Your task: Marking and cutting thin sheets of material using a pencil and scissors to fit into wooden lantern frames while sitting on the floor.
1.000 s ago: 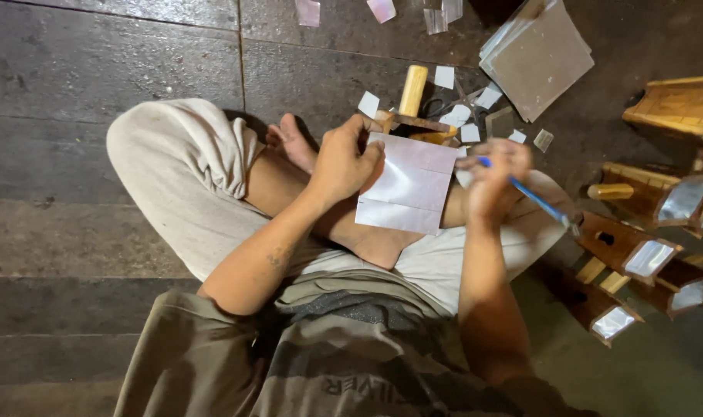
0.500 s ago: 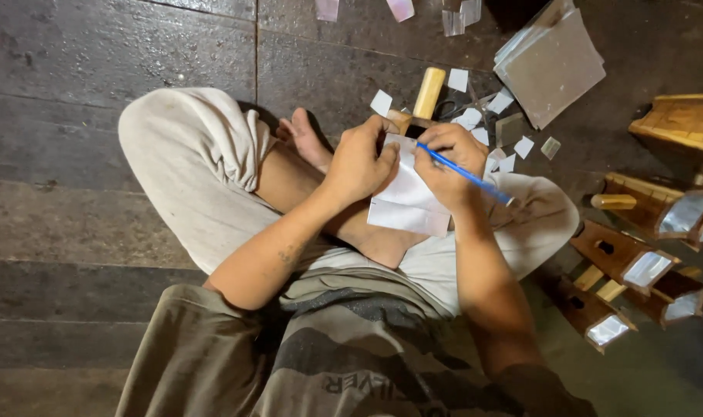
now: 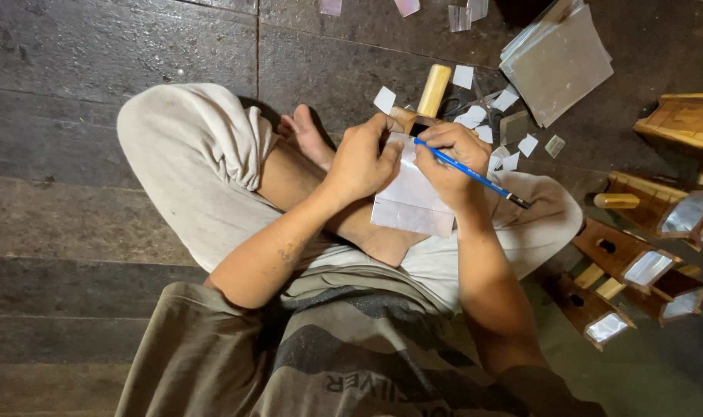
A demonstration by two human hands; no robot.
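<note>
I sit cross-legged on a dark plank floor. My left hand (image 3: pixel 361 164) presses a shiny silver sheet (image 3: pixel 412 202) against a small wooden piece (image 3: pixel 404 118) over my lap. My right hand (image 3: pixel 450 164) grips a blue pen (image 3: pixel 469 173), its tip at the sheet's top edge beside the left fingers. Both hands nearly touch above the sheet.
A wooden handle (image 3: pixel 433 89) lies just beyond the hands among several small silver offcuts (image 3: pixel 506 99). A stack of silver sheets (image 3: pixel 558 60) sits at the upper right. Small wooden house-shaped boxes (image 3: pixel 646 262) with shiny panels stand on the right.
My right hand has brought the pen in from the right to the sheet's top edge. The view has shifted slightly, and both hands have closed together over the sheet.
</note>
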